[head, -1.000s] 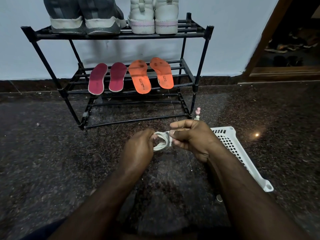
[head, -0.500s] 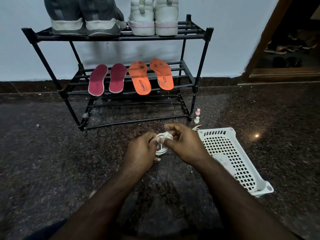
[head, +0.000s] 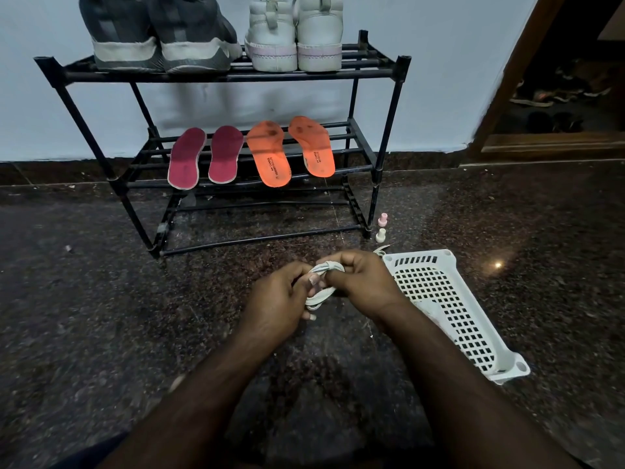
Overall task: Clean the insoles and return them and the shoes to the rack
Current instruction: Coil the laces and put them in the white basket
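Head view. Landmark: rack (head: 378,67), black, against the wall.

Top shelf of rack: grey shoes (head: 159,32) on the left, white shoes (head: 294,35) on the right, heels toward the camera. Middle shelf: maroon insoles (head: 204,157) left, orange insoles (head: 291,150) right, all four lying face-up across the bars, long axes running front to back, toes away. Orange pair shows dark marks near the toe ends.

In front of rack, on the floor side nearest the camera: both hands meet around a coiled white lace (head: 321,282). Left hand (head: 280,299) has fingers curled on the lower loops; right hand (head: 365,282) pinches the top of the bundle, where a wrap crosses it. The coil's long axis runs roughly upright-diagonal between the two grips. Both hands sit equally close to it; neither is free.

Right of the hands, in front of the rack's right foot: white basket (head: 456,319), touching or just beside the right wrist; cannot tell which. Two small bottles (head: 382,228) stand beside the rack's right foot.

Judgement: insoles and shoes are already on the rack; the lace is the loose item. The basket lies to the right, so the right hand is the nearer one for setting the bundle down.
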A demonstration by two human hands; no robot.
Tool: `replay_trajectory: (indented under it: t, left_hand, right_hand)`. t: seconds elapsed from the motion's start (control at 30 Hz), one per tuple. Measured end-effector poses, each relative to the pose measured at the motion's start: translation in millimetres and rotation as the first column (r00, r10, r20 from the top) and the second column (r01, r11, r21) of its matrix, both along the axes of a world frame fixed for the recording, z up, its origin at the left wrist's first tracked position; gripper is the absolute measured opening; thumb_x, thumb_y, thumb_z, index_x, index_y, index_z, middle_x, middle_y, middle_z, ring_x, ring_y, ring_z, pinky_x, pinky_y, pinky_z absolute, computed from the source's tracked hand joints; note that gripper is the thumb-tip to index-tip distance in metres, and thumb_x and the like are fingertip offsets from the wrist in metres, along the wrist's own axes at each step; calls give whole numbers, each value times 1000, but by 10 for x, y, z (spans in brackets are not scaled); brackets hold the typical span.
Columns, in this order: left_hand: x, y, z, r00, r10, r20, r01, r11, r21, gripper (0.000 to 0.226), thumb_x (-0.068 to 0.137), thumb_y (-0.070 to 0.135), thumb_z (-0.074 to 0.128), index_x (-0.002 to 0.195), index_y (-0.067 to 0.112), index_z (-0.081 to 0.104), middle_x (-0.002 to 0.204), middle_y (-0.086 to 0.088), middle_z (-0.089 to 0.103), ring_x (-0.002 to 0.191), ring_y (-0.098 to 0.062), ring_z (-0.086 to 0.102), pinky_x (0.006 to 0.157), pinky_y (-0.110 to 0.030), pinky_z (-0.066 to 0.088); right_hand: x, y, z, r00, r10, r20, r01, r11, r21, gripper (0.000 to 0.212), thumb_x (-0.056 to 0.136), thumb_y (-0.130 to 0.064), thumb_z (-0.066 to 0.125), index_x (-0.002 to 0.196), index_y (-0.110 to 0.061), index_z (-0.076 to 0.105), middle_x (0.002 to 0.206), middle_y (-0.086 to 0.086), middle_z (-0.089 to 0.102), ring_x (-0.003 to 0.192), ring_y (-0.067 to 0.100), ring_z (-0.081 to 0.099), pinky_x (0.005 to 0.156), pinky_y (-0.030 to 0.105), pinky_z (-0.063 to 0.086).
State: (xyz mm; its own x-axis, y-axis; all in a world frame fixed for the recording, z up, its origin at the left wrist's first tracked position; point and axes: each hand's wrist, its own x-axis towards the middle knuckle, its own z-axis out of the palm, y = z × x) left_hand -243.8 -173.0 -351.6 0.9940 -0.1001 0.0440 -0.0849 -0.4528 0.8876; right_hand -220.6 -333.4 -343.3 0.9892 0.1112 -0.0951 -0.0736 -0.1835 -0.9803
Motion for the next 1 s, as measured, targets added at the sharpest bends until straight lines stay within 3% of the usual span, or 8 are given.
replay_trajectory:
  t: [0.1, 0.27, 0.4, 0.5, 0.63, 0.77, 0.9, 1.0]
  left_hand:
    - [14, 20, -38, 1000, -10, 23, 8, 999, 53, 14, 101, 26, 55, 95, 25, 68, 80, 7, 71, 55, -12, 70, 59, -40, 59]
    - [40, 57, -122, 995, -46, 85, 36, 993, 112, 14, 100, 29, 55, 92, 29, 66, 81, 9, 67, 66, -12, 68, 64, -44, 59]
    - [42, 66, -139, 992, -66, 103, 50, 987, 151, 14, 100, 27, 57, 90, 28, 67, 80, 10, 67, 67, -9, 67, 64, -41, 58]
    - [32, 54, -118, 998, -55, 34, 50, 988, 145, 13, 100, 26, 57, 95, 25, 69, 82, 8, 70, 58, -7, 69, 60, -32, 57]
    - [40, 38, -105, 999, -21, -41, 24, 997, 74, 14, 101, 24, 57, 92, 24, 68, 80, 6, 72, 52, -10, 69, 50, -20, 51]
    - [49, 44, -105, 998, -4, -67, 8, 999, 46, 14, 101, 24, 58, 92, 26, 68, 81, 5, 72, 52, -11, 69, 50, -18, 50]
    - [63, 62, -111, 998, 17, -67, -14, 999, 43, 16, 101, 23, 56, 92, 28, 68, 81, 5, 73, 51, -11, 69, 50, -20, 50]
    - [63, 63, -119, 998, 14, -66, -11, 999, 33, 16, 101, 23, 57, 92, 28, 69, 80, 5, 73, 52, -12, 69, 53, -27, 56]
  right_hand:
    - [-17, -36, 49, 997, 13, -82, -1, 991, 136, 27, 78, 12, 66, 98, -5, 70, 86, 17, 74, 73, 21, 69, 65, 27, 55]
    - [-1, -132, 88, 992, 51, -113, -21, 966, 256, 28, 81, 9, 65, 106, -3, 70, 99, 16, 74, 84, 25, 68, 82, 39, 56]
    - [-11, -166, 66, 995, 97, -16, -95, 990, 100, 25, 82, -4, 74, 106, -7, 71, 97, 9, 75, 92, 25, 72, 86, 37, 57]
    - [5, -154, 28, 993, 108, 51, -105, 993, -52, 26, 79, -4, 77, 100, -18, 73, 93, -1, 75, 89, 15, 72, 85, 34, 57]
    - [7, -115, 40, 990, 105, 97, -100, 994, -49, 44, 79, 4, 75, 103, -32, 70, 99, 0, 74, 94, 15, 71, 88, 35, 57]
    - [6, -142, 40, 981, 134, 139, -117, 985, -124, 28, 78, 2, 76, 85, -25, 77, 100, -4, 73, 98, 7, 69, 90, 35, 56]
    - [-11, -165, 42, 975, 182, 131, -160, 974, -161, 17, 80, 2, 73, 91, -10, 78, 104, 0, 72, 101, 5, 66, 88, 23, 52]
    - [7, -148, 12, 982, 138, 127, -119, 982, -146, 12, 80, -4, 76, 87, -13, 77, 96, 5, 73, 92, 16, 69, 85, 36, 57]
